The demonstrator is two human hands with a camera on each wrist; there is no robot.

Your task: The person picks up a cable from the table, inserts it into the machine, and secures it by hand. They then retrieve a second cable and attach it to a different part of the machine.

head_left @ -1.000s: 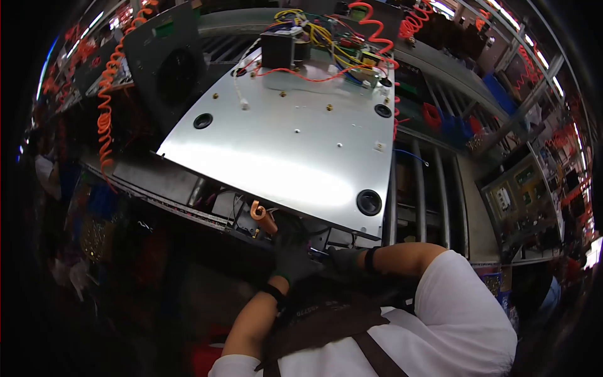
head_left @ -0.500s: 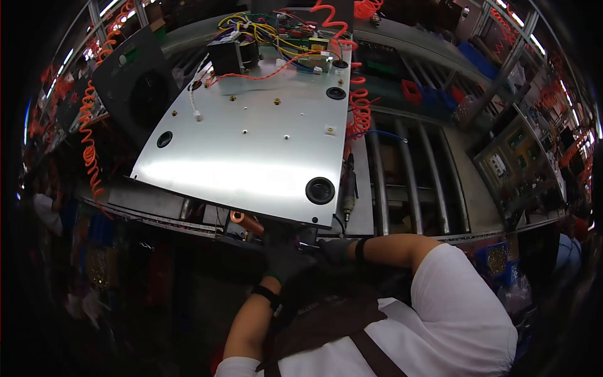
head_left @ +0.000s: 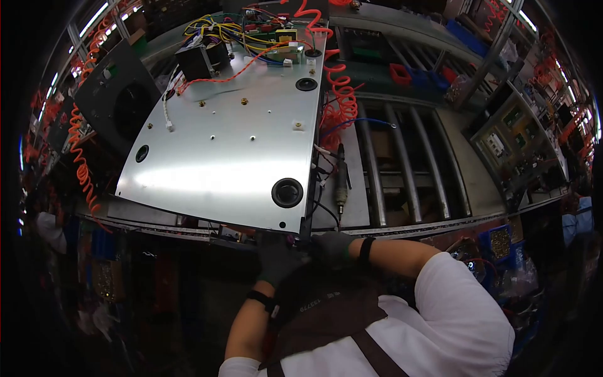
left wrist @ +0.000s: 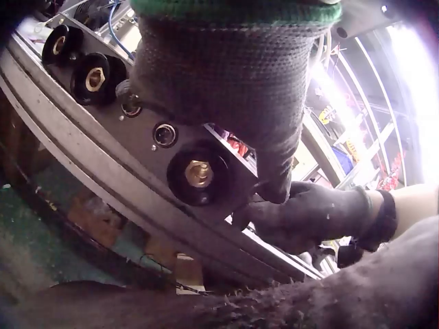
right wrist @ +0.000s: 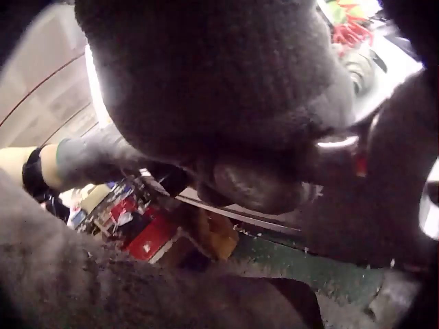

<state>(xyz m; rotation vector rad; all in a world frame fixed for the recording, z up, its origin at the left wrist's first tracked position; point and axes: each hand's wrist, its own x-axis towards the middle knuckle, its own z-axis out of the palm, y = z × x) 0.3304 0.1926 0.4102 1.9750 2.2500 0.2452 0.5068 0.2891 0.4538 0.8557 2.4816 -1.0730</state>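
A dark front panel [left wrist: 142,142] with several round black sockets [left wrist: 199,174] with brass centres fills the left wrist view. My left hand [head_left: 280,257], in a dark knitted glove, grips this panel from above, fingers over its edge and a fingertip on its face. At the panel's right end is my gloved right hand [head_left: 331,245], fingers bent and fingertips at the corner in the left wrist view; the right wrist view mostly shows the back of its glove [right wrist: 219,75]. Just beyond both hands lies the near edge of a large silver metal sheet [head_left: 207,154].
A transformer-like black block [head_left: 195,63] and bundled wires [head_left: 220,31] sit on the sheet's far end. Right of it lie a power screwdriver [head_left: 341,182], a coiled red hose [head_left: 342,100] and metal rollers [head_left: 402,166]. A blue bin of small brass parts [head_left: 500,242] stands at right.
The head view has swung right, so the sheet sits further left. Both hands are now closer to the sheet's near right corner. The copper-coloured roll beside the left hand has gone out of sight.
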